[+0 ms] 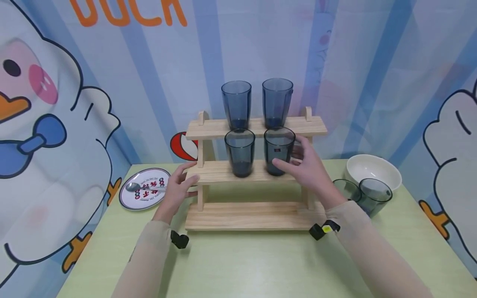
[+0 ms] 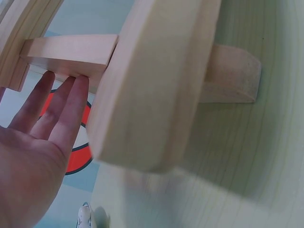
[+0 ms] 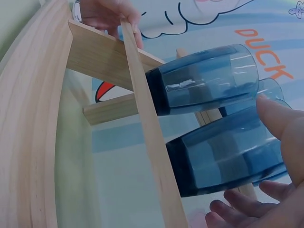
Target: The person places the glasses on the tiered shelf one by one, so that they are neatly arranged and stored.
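Glass (image 1: 278, 144) stood on the middle shelf (image 1: 212, 172), my right grip (image 1: 308, 167) curved round it, my left grip (image 1: 177, 189) straight-fingered against an upright (image 2: 71, 46), placement apparently nearly done, gentle release seemingly called for next.

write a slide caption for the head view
Right hand at a tinted glass on the middle shelf of a wooden rack; left hand touches the rack's left side.
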`<state>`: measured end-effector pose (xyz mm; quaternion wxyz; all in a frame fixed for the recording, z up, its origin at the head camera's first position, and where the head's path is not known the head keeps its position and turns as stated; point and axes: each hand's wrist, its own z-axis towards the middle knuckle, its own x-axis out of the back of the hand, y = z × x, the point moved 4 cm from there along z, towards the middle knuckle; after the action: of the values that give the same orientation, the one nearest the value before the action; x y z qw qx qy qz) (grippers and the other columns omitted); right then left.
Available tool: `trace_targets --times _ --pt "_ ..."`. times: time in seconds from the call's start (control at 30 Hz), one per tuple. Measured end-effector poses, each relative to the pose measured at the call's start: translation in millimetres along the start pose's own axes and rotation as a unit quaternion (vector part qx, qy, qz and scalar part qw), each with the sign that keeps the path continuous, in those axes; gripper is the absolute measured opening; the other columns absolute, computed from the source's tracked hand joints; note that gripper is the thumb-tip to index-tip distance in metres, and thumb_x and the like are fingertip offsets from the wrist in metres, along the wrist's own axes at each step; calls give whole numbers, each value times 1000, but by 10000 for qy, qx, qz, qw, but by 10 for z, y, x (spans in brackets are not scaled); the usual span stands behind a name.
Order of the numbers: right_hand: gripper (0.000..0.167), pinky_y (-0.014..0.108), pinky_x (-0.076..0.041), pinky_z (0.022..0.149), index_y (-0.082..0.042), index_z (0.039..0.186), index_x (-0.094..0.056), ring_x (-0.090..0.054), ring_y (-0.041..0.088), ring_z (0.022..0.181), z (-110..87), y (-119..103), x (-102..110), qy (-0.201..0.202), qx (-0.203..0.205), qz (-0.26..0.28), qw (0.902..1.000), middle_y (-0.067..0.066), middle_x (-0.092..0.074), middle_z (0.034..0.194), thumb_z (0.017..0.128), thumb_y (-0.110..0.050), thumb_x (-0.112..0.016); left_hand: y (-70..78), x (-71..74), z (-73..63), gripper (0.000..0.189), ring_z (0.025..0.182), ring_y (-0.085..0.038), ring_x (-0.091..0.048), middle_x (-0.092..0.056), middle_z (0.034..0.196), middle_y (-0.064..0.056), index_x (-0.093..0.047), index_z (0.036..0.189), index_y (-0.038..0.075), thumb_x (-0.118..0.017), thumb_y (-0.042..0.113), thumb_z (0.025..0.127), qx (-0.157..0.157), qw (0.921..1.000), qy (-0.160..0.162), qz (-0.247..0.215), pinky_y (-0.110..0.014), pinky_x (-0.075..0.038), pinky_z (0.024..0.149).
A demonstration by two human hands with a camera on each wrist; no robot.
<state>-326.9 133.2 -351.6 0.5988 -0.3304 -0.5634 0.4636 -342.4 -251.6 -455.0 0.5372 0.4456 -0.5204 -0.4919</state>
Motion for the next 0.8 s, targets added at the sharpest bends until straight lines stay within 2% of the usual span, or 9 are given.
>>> trace_targets --times 0.3,0.5,0.67,0.8 --pt "91 57 -35 122 -19 164 -30 -45 36 145 -152 -10 248 31 267 -68 9996 15 -46 158 92 -39 -83 9 -6 -4 51 132 -42 -57 -48 157 -17 -50 155 27 -64 26 106 27 10000 53 -14 -58 -58 95" --pt "90 58 -35 122 -17 164 -29 -43 37 148 -312 41 466 103 233 -56 9997 15 -44 160 94 -38 -81 15 -8 -7 50 131 -42 -58 -49 156 -17 -51 154 27 -65 27 106 0 10000 44 7 -57 -59 95" --pt "88 60 -36 120 -14 165 -29 -42 38 148 -446 106 704 216 363 -317 9986 17 -44 160 96 -35 -79 20 -11 -12 50 130 -41 -59 -50 155 -17 -51 154 27 -64 27 106 -10 10000 44 19 -57 -59 95" --pt "87 57 -38 119 -14 164 -30 -43 35 148 -531 187 892 390 343 -619 9967 14 -46 159 96 -37 -78 18 -11 -10 50 129 -42 -59 -51 155 -16 -51 155 27 -64 26 106 -6 10000 42 5 -58 -59 95"
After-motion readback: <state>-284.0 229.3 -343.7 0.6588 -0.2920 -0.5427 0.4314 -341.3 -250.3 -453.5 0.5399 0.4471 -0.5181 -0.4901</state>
